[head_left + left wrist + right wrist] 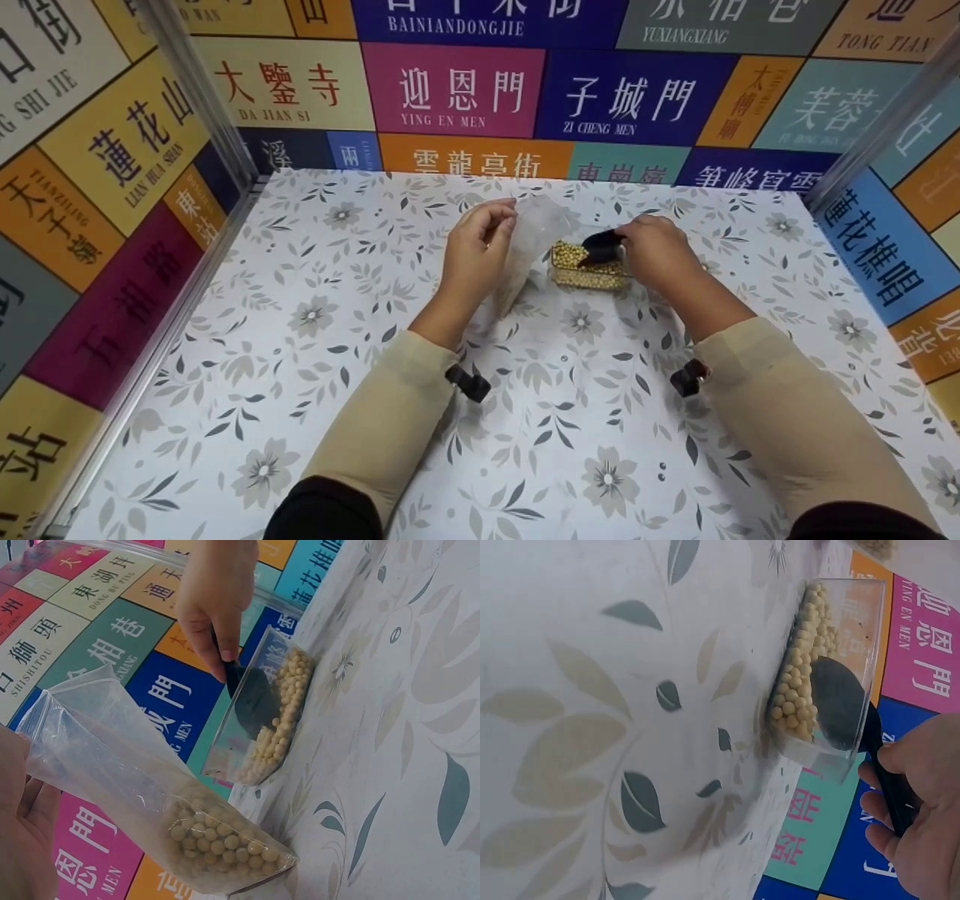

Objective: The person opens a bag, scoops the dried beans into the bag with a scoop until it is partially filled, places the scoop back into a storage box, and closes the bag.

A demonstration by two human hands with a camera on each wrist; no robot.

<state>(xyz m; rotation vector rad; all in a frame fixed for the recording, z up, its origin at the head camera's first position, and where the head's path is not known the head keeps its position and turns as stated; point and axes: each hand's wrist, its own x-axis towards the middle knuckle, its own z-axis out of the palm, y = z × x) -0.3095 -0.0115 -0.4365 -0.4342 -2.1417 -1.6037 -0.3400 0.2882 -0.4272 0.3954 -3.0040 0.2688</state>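
My left hand (pixel 474 251) pinches the top edge of a clear plastic bag (pixel 112 742), which slants down to the tabletop with round pale-yellow soybeans (pixel 217 840) in its lower corner. To the right of the bag stands a clear rectangular plastic box (pixel 866 615), partly filled with the same kind of soybeans (pixel 799 679). My right hand (pixel 661 251) grips the handle of a black spoon (pixel 840 701). The spoon's bowl dips inside the box, its tip among the soybeans. In the head view, my left fingers hide part of the bag's top.
A white tablecloth (pixel 360 435) with grey flowers and leaves covers the table. Colourful panels (pixel 450 90) with lettering rise behind it and along both sides.
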